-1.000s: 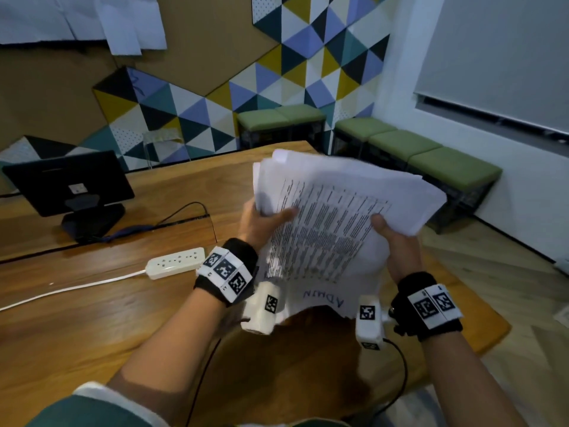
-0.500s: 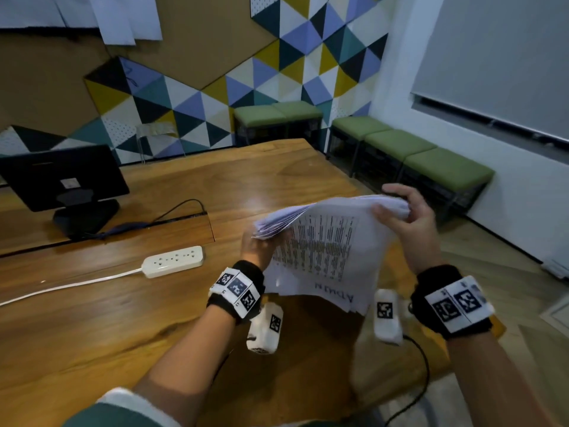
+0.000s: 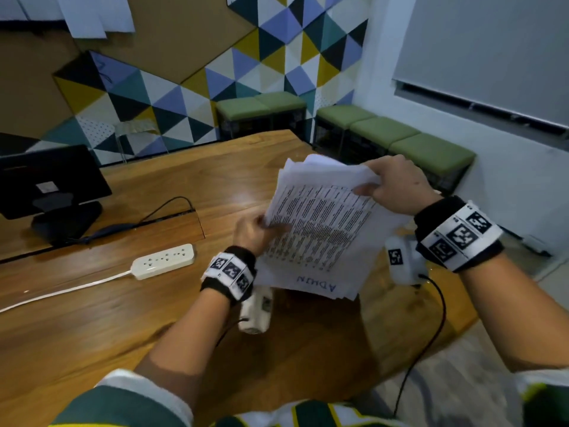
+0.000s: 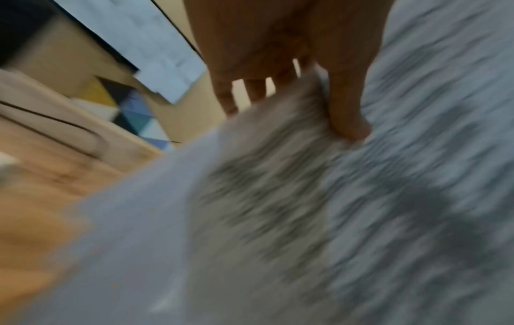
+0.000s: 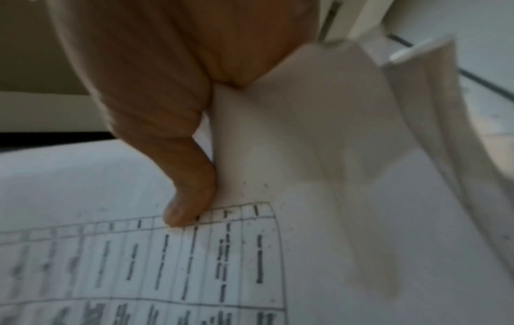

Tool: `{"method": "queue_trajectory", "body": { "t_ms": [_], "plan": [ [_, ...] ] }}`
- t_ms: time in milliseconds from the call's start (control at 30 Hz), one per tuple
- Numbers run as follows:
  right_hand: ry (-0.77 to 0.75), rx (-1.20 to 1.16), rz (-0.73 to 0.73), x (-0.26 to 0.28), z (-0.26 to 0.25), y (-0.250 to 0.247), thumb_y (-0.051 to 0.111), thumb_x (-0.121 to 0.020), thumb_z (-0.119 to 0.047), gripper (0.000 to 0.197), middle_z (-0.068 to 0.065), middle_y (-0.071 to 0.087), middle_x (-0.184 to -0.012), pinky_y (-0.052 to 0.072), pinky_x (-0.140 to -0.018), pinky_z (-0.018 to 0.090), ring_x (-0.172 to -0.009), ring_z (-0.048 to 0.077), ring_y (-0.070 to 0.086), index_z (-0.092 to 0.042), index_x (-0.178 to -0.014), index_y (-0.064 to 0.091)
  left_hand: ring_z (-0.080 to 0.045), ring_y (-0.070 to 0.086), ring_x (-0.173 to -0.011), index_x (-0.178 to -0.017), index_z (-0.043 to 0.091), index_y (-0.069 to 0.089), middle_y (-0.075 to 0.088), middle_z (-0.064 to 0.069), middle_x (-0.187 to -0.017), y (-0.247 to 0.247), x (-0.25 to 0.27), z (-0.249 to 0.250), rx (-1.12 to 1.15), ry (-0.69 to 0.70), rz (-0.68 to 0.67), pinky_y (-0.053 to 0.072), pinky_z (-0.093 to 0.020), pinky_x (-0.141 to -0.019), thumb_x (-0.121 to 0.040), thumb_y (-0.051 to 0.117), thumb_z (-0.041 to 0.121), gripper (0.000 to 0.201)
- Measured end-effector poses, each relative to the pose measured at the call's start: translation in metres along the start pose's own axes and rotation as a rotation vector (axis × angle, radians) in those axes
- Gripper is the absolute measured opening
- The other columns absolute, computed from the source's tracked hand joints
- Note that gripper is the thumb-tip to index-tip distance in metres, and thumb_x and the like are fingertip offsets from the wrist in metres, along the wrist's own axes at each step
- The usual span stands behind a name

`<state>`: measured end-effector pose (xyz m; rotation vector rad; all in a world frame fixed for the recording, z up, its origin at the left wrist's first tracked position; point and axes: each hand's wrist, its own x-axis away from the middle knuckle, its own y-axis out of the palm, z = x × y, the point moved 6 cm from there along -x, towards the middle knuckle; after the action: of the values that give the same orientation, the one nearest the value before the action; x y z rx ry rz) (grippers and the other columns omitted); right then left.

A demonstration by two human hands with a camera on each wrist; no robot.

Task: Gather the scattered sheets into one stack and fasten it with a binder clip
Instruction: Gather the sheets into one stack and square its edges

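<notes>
1. Two hands hold one loose stack of sheets (image 3: 320,223) in the air above the table (image 3: 92,303), near its right edge.
2. Left hand (image 3: 252,232): grips the stack's left edge, thumb on the printed top sheet, fingers curled behind; the left wrist view is blurred but shows the same pinch.
3. Right hand (image 3: 397,186): pinches the far right corner, thumb (image 5: 189,198) pressed on the table's printed grid.
4. Top sheet: printed table, with "ADMIN" handwritten in blue at its near end.
5. Sheet edges: uneven, fanned at the far end.
6. Power strip (image 3: 164,261): lies left of the stack; a monitor (image 3: 46,180) stands at the far left edge.
</notes>
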<state>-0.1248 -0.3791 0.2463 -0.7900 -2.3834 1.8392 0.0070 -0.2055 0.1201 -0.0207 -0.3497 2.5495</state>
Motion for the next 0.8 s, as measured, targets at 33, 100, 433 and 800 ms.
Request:
{"method": "queue_trajectory", "body": {
  "t_ms": [33,100,433,800],
  "plan": [
    [-0.013,-0.087,0.030,0.000,0.007,-0.006,0.070,-0.080,-0.017,0.024,0.010,0.072,-0.096,0.050,-0.081,0.041,-0.092,0.028,0.064,-0.011,-0.103,0.070,-0.017,0.058,-0.082,-0.101,0.013,0.063,0.064,-0.005,-0.098,-0.011,-0.002,-0.019,-0.054,-0.054,0.030,0.050,-0.034,-0.079,-0.073,0.073,0.021,0.031],
    [0.005,-0.333,0.071,0.002,0.026,-0.016,0.071,-0.077,-0.010,0.006,-0.012,0.071,-0.072,0.051,-0.068,0.024,-0.071,0.004,0.064,-0.012,-0.083,0.070,-0.022,0.057,-0.094,-0.114,0.011,0.056,0.060,-0.011,-0.118,-0.040,-0.001,-0.053,-0.010,-0.161,0.177,0.048,-0.037,-0.083,-0.070,0.076,0.017,0.049],
    [0.300,-1.047,0.288,0.036,0.114,0.061,0.063,-0.081,0.002,0.019,-0.024,0.070,-0.067,0.051,-0.059,0.013,-0.064,-0.009,0.064,-0.015,-0.088,0.062,-0.027,0.066,-0.096,-0.093,0.016,0.066,0.070,-0.012,-0.103,-0.047,-0.018,-0.046,0.423,-0.006,0.124,0.051,-0.043,-0.091,-0.066,0.076,0.013,0.029],
    [0.292,-1.162,0.414,0.107,0.169,0.147,0.081,-0.060,-0.040,0.064,0.003,0.069,-0.101,0.057,-0.067,0.025,-0.084,0.013,0.068,-0.007,-0.110,0.060,-0.005,0.067,-0.085,-0.105,0.020,0.055,0.072,0.009,-0.092,0.008,0.024,-0.058,0.403,0.300,0.085,0.055,-0.029,-0.085,-0.058,0.082,0.031,0.055]
  ]
}}
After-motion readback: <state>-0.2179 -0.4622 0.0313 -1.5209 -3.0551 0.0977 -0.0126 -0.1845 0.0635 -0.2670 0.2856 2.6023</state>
